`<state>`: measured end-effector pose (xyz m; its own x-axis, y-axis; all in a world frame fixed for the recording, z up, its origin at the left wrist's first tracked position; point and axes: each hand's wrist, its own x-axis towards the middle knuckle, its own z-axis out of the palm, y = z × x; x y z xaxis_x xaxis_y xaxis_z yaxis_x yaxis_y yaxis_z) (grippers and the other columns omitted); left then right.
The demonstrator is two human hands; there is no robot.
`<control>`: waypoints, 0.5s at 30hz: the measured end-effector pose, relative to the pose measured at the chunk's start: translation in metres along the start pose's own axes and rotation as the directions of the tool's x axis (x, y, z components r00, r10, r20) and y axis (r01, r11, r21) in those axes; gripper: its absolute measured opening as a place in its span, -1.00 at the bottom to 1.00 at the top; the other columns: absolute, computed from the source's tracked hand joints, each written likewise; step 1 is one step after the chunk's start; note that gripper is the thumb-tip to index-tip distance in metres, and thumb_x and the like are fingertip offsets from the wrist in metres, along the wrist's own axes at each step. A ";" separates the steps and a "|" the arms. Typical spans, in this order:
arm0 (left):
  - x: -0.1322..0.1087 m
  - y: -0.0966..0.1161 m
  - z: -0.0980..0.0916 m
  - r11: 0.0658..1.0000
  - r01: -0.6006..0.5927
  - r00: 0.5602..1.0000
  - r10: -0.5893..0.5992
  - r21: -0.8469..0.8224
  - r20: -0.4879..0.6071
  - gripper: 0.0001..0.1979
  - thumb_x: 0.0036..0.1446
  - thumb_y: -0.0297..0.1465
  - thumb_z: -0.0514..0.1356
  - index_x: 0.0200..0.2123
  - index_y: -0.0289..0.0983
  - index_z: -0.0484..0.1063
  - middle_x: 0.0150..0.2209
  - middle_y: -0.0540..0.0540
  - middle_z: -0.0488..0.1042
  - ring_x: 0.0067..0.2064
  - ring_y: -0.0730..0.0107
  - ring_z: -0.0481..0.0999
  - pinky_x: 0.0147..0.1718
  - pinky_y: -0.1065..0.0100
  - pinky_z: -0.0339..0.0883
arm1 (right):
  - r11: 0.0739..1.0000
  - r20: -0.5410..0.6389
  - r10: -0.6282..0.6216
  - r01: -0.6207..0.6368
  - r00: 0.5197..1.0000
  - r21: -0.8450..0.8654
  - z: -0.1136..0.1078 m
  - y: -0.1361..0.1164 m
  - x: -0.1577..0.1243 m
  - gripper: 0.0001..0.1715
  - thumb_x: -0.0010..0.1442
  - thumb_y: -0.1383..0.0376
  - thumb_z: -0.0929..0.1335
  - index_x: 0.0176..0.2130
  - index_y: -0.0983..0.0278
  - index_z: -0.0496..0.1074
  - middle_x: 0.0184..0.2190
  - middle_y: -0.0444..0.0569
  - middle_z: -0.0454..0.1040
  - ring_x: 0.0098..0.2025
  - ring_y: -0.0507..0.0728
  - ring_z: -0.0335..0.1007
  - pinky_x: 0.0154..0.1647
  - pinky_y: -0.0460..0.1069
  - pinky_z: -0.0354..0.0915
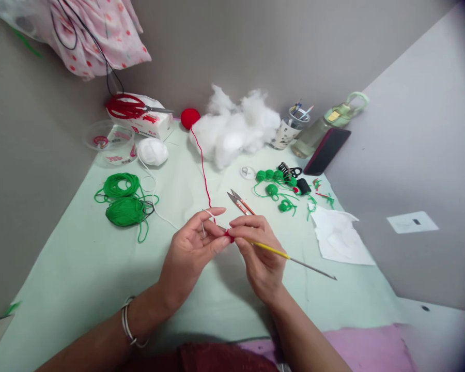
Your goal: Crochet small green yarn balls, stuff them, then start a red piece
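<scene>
Between my fingertips is a small red crocheted piece (229, 236). My left hand (191, 250) pinches its left side, with white yarn running over the raised index finger. In my right hand (261, 253) is a crochet hook with a yellow handle (271, 249), its far end pointing down to the right and its near tip at the red piece. Red yarn (204, 170) runs from a red ball (189, 118) down to my hands. The white yarn leads back to a white ball (153, 151). Orange-handled snips (242, 203) lie just beyond my hands.
Green yarn (124, 211) lies left. White stuffing (236, 129) sits at the back, near a box (155, 121) with red scissors (129, 107). Green crocheted balls (272, 191), a pen cup (289, 129), a bottle (313, 134), a phone (327, 151) and white paper (339, 235) are right.
</scene>
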<state>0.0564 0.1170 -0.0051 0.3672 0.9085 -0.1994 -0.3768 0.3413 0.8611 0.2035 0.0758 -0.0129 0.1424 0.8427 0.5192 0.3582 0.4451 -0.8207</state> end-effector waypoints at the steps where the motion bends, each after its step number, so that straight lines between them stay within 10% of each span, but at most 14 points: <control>1: 0.001 -0.001 -0.001 1.000 0.006 1.000 -0.006 -0.011 0.000 -0.59 0.07 -0.45 0.43 0.01 -0.22 0.50 -0.40 0.12 0.43 -0.25 0.53 0.51 -0.10 0.47 0.42 | 0.999 -0.006 0.031 -0.031 0.999 0.029 0.001 0.001 0.001 -0.71 0.35 0.44 0.36 -0.08 0.11 0.62 -0.18 -0.01 0.57 -0.10 0.14 0.49 -0.11 0.06 0.43; 7: 0.007 -0.002 -0.006 0.996 0.092 0.994 -0.091 -0.009 0.055 -0.41 0.03 -0.45 0.46 0.13 -0.16 0.41 -0.13 0.02 0.43 -0.19 0.47 0.50 -0.11 0.39 0.42 | 0.956 0.011 0.162 -0.160 0.987 0.244 0.000 0.008 0.006 -0.80 0.35 0.35 0.39 -0.18 0.11 0.64 -0.27 -0.04 0.61 -0.13 0.16 0.49 -0.06 0.11 0.41; 15: 0.007 0.005 -0.008 0.985 0.108 0.985 -0.124 0.135 0.121 -0.49 0.06 -0.42 0.43 0.11 -0.19 0.46 -0.38 0.10 0.41 -0.25 0.42 0.49 -0.15 0.36 0.37 | 0.895 0.104 0.270 -0.290 0.957 0.339 -0.003 0.011 0.007 -0.90 0.27 0.31 0.47 -0.21 0.11 0.65 -0.25 -0.04 0.60 -0.12 0.15 0.51 -0.05 0.08 0.43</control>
<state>0.0502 0.1274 -0.0057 0.5117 0.8230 -0.2469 -0.2163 0.4015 0.8900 0.2110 0.0852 -0.0176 0.1376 0.9583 0.2503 -0.0329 0.2570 -0.9659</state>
